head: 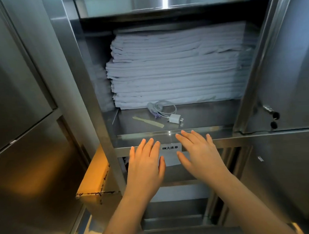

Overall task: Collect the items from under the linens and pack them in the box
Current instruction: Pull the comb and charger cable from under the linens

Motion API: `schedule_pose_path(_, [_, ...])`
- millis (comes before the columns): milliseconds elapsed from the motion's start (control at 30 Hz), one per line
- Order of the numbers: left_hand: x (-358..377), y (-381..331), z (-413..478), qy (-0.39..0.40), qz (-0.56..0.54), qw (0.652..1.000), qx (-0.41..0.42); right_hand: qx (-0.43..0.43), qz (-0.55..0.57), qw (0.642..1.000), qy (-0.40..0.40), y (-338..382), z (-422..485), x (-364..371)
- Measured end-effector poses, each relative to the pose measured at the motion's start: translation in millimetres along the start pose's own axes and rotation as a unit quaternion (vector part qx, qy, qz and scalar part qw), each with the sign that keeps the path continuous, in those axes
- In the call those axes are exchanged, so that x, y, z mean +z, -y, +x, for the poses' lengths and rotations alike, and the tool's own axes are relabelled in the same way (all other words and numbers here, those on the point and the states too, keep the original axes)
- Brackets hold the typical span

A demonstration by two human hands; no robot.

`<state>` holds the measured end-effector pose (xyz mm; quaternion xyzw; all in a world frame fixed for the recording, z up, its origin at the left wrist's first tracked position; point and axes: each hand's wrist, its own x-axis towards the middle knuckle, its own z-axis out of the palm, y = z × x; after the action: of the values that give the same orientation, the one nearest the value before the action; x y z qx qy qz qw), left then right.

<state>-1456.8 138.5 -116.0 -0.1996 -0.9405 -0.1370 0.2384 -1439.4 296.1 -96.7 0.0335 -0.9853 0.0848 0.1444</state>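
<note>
Head view only. Open stainless-steel cabinet (pixel 88 84), door (pixel 289 66) swung out at 3 o'clock. Tall stack of folded white linens (pixel 179 66) filled most of the steel shelf (pixel 212 114), pushed toward the back.

Items lay on the bare shelf strip in front of the stack, at 6 o'clock from it: a white cube-shaped plug charger (pixel 175 118) with its coiled white cable (pixel 164 107), coil touching the bottom linen edge; a small purple-tipped piece (pixel 158 115) just beside the cable, too small to identify; a flat tan strip (pixel 148 121) at 9 o'clock of the charger, lying diagonal.

Left hand (pixel 145 163) was palm-down, fingers spread flat, holding nothing, below the shelf lip. Right hand (pixel 199 153) same: flat, splayed, empty, fingertips at the shelf's front edge, directly 6 o'clock of the charger. Neither touched the items.

White label with black print (pixel 170 148) sat on the front rail between the hands. Tan cardboard box (pixel 96 174) with taped seams sat at 9 o'clock of the left hand, low, beside the cabinet frame. Lower shelves were partly hidden by the forearms.
</note>
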Motion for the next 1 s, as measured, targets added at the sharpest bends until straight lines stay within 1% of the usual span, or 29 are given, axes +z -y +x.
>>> schedule_pose_path(133, [28,10,43,-0.001,0.033,0.999,0.026,-0.010,0.003,1.000,-0.001,-24,48,19])
schedule_pose_path(233, [48,13,80,-0.009,0.040,0.999,0.031,-0.018,0.017,1.000,0.008,-48,89,32])
schedule_pose_path(333, [68,17,115,-0.006,0.041,0.999,0.009,-0.029,0.028,0.999,0.023,-66,131,44])
schedule_pose_path(433, [84,23,144,0.028,0.041,0.998,-0.037,-0.055,0.031,0.998,0.000,-77,168,57])
schedule_pose_path(500, [93,30,154,0.023,0.038,0.998,-0.047,-0.069,0.028,0.997,0.005,-80,188,66])
schedule_pose_path(567, [96,33,160,0.008,0.040,0.998,-0.036,-0.073,0.021,0.997,0.021,-80,204,77])
schedule_pose_path(633, [102,38,165,-0.023,0.049,0.998,-0.023,-0.073,0.014,0.997,0.031,-78,216,88])
schedule_pose_path(700, [105,43,173,-0.034,0.051,0.998,-0.014,-0.068,0.014,0.997,0.035,-77,227,97])
schedule_pose_path(1000, [117,70,193,-0.039,0.038,0.998,0.029,-0.026,-0.042,0.998,0.037,-58,263,121])
